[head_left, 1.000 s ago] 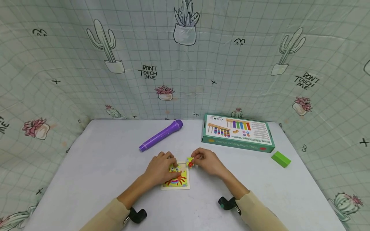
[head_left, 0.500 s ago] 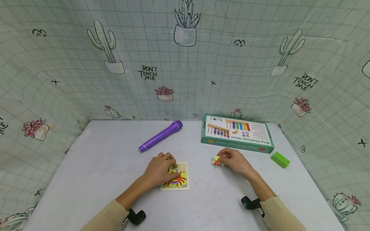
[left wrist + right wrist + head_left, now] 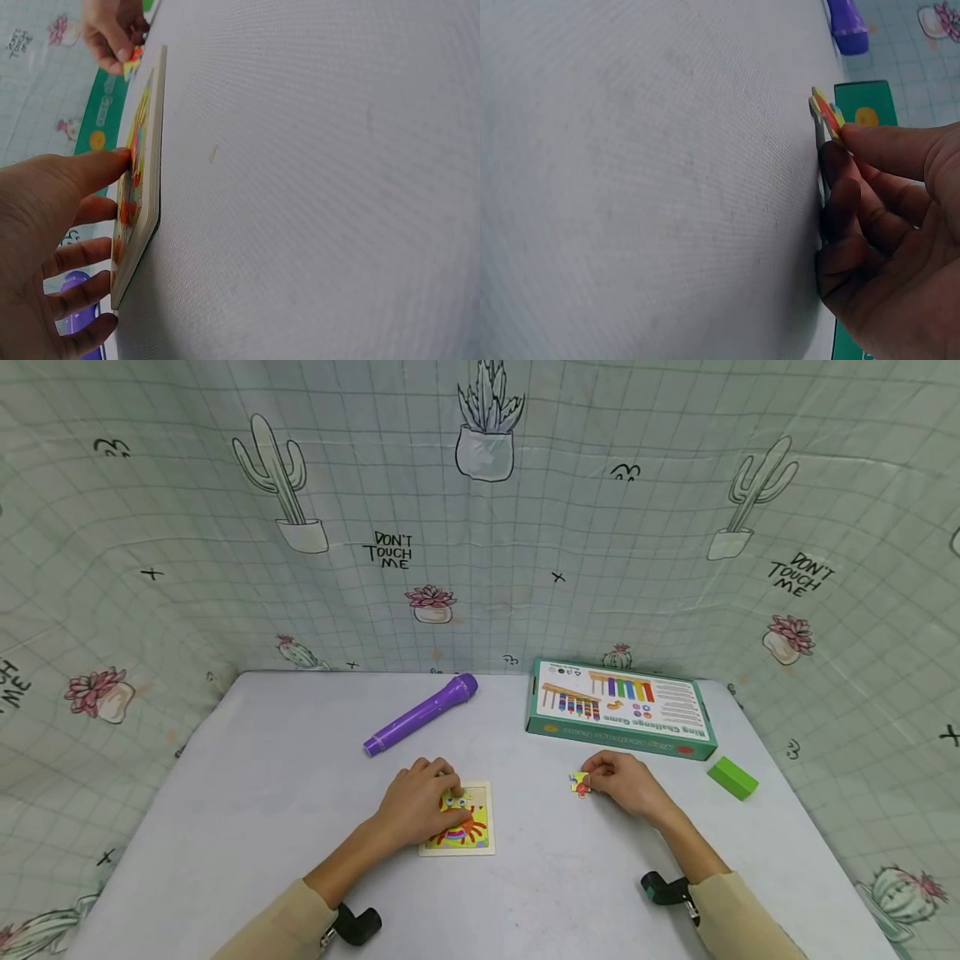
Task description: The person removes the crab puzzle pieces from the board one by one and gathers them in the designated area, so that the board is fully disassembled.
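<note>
A square crab jigsaw puzzle (image 3: 477,828) in a pale wooden frame lies flat on the white table. My left hand (image 3: 414,802) rests on its left side. In the left wrist view the thumb (image 3: 105,169) presses on the picture, and the spread fingers (image 3: 84,255) touch the board's edge. Farther right, my right hand (image 3: 628,785) pinches a small yellow and red puzzle piece (image 3: 579,783) between thumb and fingertips. In the right wrist view this piece (image 3: 826,114) is tilted, one edge at or just above the table; I cannot tell if it touches.
A purple toy microphone (image 3: 422,714) lies behind the puzzle. At the back right is a green and white game box (image 3: 621,707), with a green block (image 3: 732,778) in front of its right end. A patterned cloth (image 3: 480,527) hangs behind the table (image 3: 300,735).
My right hand has carried the puzzle piece away from the puzzle's upper right corner to the right, slowing in the last half second. The left hand has stayed on the puzzle.
</note>
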The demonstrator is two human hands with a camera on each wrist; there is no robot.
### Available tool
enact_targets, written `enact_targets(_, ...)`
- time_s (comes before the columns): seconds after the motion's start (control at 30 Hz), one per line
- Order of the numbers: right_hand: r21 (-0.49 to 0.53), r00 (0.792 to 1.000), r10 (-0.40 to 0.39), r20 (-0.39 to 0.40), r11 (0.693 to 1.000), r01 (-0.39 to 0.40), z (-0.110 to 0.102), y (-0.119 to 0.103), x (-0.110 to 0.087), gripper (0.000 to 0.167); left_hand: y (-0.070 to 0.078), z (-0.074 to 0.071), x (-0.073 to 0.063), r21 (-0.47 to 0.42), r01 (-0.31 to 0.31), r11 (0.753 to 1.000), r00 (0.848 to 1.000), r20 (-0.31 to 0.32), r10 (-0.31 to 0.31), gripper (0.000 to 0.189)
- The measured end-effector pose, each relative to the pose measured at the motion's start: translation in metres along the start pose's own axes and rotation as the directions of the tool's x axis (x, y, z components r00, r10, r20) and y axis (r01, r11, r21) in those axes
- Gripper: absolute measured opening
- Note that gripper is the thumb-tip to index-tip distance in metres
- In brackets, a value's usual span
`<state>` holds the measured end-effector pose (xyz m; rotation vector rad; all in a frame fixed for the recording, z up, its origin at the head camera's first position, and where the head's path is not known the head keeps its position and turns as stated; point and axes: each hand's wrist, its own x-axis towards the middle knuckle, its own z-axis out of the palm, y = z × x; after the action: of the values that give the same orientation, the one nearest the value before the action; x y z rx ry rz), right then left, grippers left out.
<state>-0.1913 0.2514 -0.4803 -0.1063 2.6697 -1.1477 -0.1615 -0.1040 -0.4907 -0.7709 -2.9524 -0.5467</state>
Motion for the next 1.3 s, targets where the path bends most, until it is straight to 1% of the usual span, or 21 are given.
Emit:
enact_targets(0.2,-0.022,1.000,-0.001,-0.008,1.000,0.001,0.002,0.003,0.002,0.015,0.001,0.000,0.000,0.012,-0.001,1.000,1.000,-0.007,0.001,0.036)
enact_targets(0.43,-0.044,1.000,-0.002,-0.021,0.999,0.001,0.002,0.004,0.004,0.013,0.003,-0.003,-0.001,-0.013,-0.002,1.000,1.000,-0.003,0.002,0.035)
enact_targets(0.67,-0.051,1.000,0.000,-0.019,0.999,-0.001,0.003,0.003,0.004,0.011,0.000,-0.002,-0.002,-0.019,-0.008,1.000,1.000,0.012,0.008,0.034)
enact_targets(0.87,-0.078,1.000,-0.012,-0.012,0.997,0.011,0.004,0.003,0.003,0.010,-0.004,-0.006,-0.004,-0.050,-0.036,0.998,0.999,0.034,0.038,0.035)
enact_targets(1.03,-0.093,1.000,-0.026,-0.010,0.995,0.025,0.004,0.003,0.003,0.009,-0.008,-0.009,-0.006,-0.069,-0.065,0.996,0.995,0.070,0.070,0.038)
enact_targets(1.2,-0.100,0.999,-0.032,-0.015,0.995,0.031,0.005,0.003,0.003,0.008,-0.012,-0.012,-0.009,-0.090,-0.086,0.992,0.990,0.104,0.096,0.034)
enact_targets(1.3,-0.105,0.999,-0.039,-0.019,0.994,0.036,0.006,0.003,0.003,0.008,-0.014,-0.012,-0.011,-0.097,-0.093,0.991,0.989,0.105,0.103,0.032)
